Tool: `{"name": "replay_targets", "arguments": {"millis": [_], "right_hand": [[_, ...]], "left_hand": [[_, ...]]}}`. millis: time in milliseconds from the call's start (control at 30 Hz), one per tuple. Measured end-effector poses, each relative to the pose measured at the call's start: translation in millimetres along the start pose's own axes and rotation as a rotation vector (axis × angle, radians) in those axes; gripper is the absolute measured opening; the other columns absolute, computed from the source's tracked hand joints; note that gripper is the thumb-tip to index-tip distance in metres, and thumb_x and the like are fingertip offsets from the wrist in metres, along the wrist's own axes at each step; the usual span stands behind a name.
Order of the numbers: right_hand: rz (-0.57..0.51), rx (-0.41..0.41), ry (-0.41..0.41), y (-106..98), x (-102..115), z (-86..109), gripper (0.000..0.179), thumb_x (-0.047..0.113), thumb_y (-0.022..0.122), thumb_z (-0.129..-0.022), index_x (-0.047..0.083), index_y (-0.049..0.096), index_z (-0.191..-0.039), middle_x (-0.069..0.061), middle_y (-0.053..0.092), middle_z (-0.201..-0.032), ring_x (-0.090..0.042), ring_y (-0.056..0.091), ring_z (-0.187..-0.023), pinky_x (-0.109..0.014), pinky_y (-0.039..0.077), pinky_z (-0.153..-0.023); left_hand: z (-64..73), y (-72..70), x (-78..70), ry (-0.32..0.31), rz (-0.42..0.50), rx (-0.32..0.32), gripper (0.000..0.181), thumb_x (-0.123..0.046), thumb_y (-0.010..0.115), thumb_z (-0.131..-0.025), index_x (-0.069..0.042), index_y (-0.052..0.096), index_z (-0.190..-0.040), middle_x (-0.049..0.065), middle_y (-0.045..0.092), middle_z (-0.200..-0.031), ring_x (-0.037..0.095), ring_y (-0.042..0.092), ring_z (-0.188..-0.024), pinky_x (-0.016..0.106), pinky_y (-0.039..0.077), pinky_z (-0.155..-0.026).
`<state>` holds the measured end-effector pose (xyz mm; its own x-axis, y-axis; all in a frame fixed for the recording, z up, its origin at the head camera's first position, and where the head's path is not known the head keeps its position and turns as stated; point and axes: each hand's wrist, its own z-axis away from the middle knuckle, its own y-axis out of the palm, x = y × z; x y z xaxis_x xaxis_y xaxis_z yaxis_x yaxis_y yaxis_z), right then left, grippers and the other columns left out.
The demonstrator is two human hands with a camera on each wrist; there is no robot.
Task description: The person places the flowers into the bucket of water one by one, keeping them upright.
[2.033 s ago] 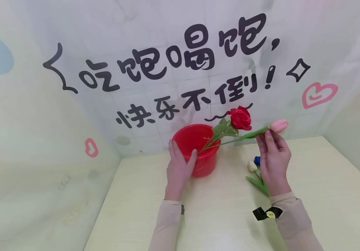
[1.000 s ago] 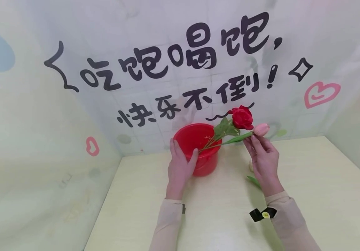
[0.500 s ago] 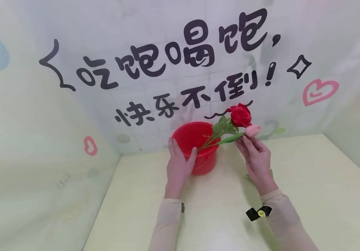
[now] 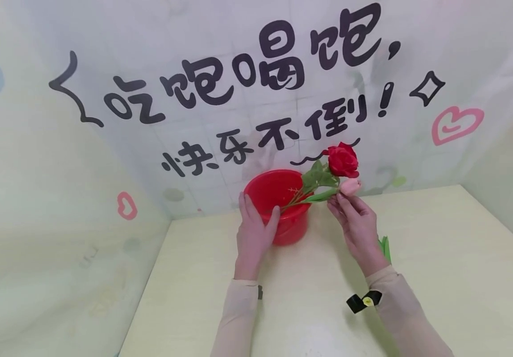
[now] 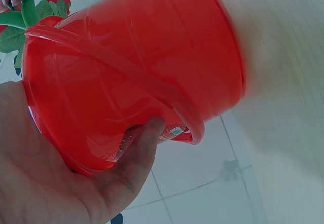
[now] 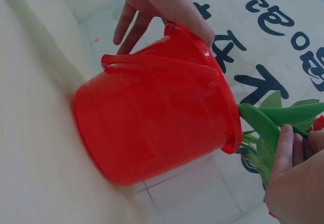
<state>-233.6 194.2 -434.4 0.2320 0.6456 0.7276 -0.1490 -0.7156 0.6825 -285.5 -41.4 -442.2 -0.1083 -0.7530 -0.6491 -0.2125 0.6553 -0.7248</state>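
In the head view a red plastic bucket point(image 4: 289, 232) stands on the table near the back wall. My left hand point(image 4: 254, 237) holds it at the left side of its rim, with fingers around the outer wall; the left wrist view shows fingers bent against the bucket point(image 5: 136, 46) below the handle point(image 5: 147, 82). A red artificial rose point(image 4: 343, 159) leans out over the right rim, its stem inside. My right hand point(image 4: 357, 229) pinches a pink artificial tulip point(image 4: 350, 187) just under its bloom. The tulip's stem slants over the right rim into the bucket; its lower end is hidden.
Green leaves point(image 4: 386, 249) lie on the pale table point(image 4: 310, 307) behind my right wrist, which hides the rest of them. A white wall cloth point(image 4: 212, 124) with black lettering rises right behind the bucket.
My right hand has moved left with the tulip, pushing its stem further into the bucket and bringing the pink bloom beside the rose. The left hand has stayed on the bucket.
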Motion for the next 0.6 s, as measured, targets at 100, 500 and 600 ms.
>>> {"name": "replay_targets", "arguments": {"millis": [100,500,600], "right_hand": [[-0.028,0.015,0.023,-0.1,-1.1,0.0,0.026,0.011,0.071,-0.100,0.009,0.075,-0.127,-0.007,0.074,-0.112,-0.016,0.076,-0.099,-0.033,0.056,-0.098],[-0.138,0.027,0.187,0.6,-1.7,-2.5,0.018,0.009,0.068,-0.102,0.009,0.074,-0.119,-0.007,0.075,-0.111,-0.017,0.073,-0.106,-0.031,0.056,-0.100],[-0.151,0.024,0.216,0.1,-3.0,-3.3,0.018,0.010,0.069,-0.102,0.009,0.072,-0.120,-0.007,0.075,-0.112,-0.018,0.073,-0.108,-0.031,0.056,-0.101]], "left_hand": [[0.0,-0.6,0.8,0.006,0.002,0.001,0.111,-0.052,0.075,-0.093,-0.011,0.007,-0.170,0.011,0.028,-0.167,0.034,0.070,-0.109,0.050,0.062,-0.090],[-0.4,0.6,0.4,-0.001,0.008,-0.005,0.110,-0.052,0.075,-0.092,-0.012,0.008,-0.170,0.011,0.029,-0.167,0.034,0.071,-0.105,0.051,0.063,-0.088],[0.0,-0.4,-0.2,-0.004,0.008,-0.005,0.110,-0.051,0.076,-0.092,-0.011,0.009,-0.169,0.011,0.030,-0.166,0.034,0.071,-0.104,0.050,0.063,-0.088]]}}
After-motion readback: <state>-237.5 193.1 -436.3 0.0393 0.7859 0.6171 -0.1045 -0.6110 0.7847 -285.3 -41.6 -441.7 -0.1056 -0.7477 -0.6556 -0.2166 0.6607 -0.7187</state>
